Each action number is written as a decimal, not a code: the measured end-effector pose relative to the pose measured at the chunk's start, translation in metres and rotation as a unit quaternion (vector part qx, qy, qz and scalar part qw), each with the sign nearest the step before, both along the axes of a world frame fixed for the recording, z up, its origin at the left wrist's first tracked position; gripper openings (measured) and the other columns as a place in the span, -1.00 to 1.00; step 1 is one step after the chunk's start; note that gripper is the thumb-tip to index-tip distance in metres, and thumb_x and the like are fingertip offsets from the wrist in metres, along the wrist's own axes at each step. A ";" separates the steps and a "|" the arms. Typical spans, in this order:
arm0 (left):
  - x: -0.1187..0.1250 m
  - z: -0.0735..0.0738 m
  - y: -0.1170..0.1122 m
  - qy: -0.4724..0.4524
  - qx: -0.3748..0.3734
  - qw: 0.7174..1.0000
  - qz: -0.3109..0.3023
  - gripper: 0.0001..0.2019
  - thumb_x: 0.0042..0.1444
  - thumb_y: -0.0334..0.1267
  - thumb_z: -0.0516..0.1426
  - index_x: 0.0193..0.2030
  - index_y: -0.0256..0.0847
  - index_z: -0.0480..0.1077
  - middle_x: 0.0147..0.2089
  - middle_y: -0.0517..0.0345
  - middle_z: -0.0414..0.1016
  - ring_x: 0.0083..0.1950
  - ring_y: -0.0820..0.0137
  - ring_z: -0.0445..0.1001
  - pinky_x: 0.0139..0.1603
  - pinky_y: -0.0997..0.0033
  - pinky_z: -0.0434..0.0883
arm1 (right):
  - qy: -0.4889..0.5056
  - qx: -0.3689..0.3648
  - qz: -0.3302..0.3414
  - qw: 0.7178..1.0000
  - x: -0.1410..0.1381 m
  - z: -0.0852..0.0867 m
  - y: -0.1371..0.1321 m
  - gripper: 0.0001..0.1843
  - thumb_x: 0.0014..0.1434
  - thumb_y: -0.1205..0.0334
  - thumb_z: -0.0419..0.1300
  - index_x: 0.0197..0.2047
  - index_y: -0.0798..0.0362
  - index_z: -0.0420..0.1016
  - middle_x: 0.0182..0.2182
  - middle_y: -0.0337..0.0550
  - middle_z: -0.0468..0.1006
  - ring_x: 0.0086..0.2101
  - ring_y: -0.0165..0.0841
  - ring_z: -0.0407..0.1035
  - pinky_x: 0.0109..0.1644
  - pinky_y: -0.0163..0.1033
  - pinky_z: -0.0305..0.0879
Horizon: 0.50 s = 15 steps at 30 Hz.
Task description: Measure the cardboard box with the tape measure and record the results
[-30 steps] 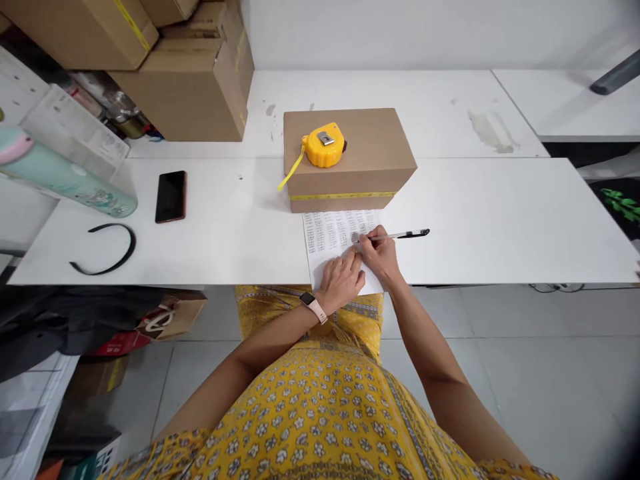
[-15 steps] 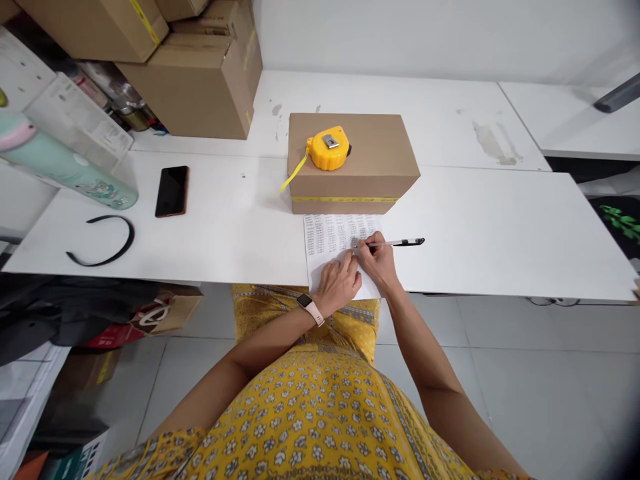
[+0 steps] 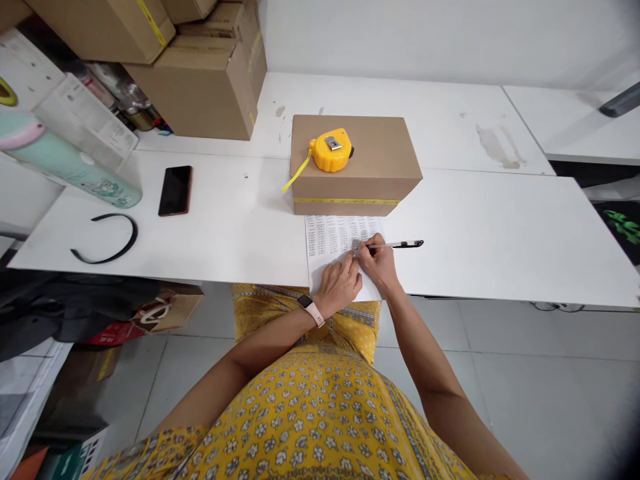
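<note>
Right hand: the person's right hand [image 3: 381, 265] is closed around a slim silver-and-black pen [image 3: 397, 244], whose tip rests on a white sheet of paper printed with small columns [image 3: 327, 233].
Left hand: the left hand [image 3: 340, 285] lies flat on the near part of the sheet, fingers loosely together and gripping nothing, just beside the right hand.
Progress: dense rows fill the far half of the sheet. The pen tip sits at a dark mark in the lowest rows. What shows of the near half looks blank, though the hands hide much of it.
Sheet: it lies at the near edge of the white surface [image 3: 500, 227], its far edge against a brown cardboard box [image 3: 380, 163].
On the box: a yellow tape measure [image 3: 331, 149], its tape hanging down the front.
Further left: a black phone [image 3: 175, 190] and a curved black band [image 3: 107, 241].
</note>
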<state>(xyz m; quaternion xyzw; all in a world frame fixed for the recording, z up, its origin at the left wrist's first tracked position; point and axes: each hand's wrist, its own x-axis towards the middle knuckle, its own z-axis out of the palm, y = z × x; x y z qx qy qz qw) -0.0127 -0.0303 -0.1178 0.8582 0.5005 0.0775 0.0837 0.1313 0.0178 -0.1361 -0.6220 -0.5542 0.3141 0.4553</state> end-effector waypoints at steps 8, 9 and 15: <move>-0.001 -0.001 0.000 -0.007 -0.005 1.000 0.001 -0.57 0.45 -0.20 -0.05 0.34 -0.28 0.35 0.46 -0.15 0.33 0.10 0.13 0.59 0.13 0.09 0.50 | 0.002 0.000 -0.009 1.000 0.000 0.000 -0.001 -0.75 0.17 0.09 0.23 -0.40 -0.07 0.22 -0.64 -0.41 0.25 -0.55 -0.42 0.11 -0.44 -0.25 0.09; -0.001 -0.001 0.000 -0.008 -0.005 1.000 0.002 -0.57 0.45 -0.20 -0.05 0.35 -0.27 0.35 0.46 -0.14 0.34 0.10 0.13 0.59 0.13 0.10 0.50 | 0.000 -0.001 -0.011 1.000 -0.001 0.000 -0.001 -0.75 0.17 0.10 0.23 -0.40 -0.07 0.22 -0.64 -0.41 0.26 -0.55 -0.42 0.12 -0.44 -0.25 0.09; -0.001 0.000 0.001 -0.006 0.003 1.000 0.000 -0.57 0.46 -0.20 -0.06 0.34 -0.31 0.35 0.45 -0.14 0.34 0.10 0.14 0.59 0.14 0.10 0.49 | 0.007 -0.004 -0.019 1.000 -0.001 0.004 -0.001 -0.76 0.16 0.12 0.23 -0.40 -0.06 0.22 -0.64 -0.42 0.26 -0.55 -0.42 0.13 -0.42 -0.25 0.09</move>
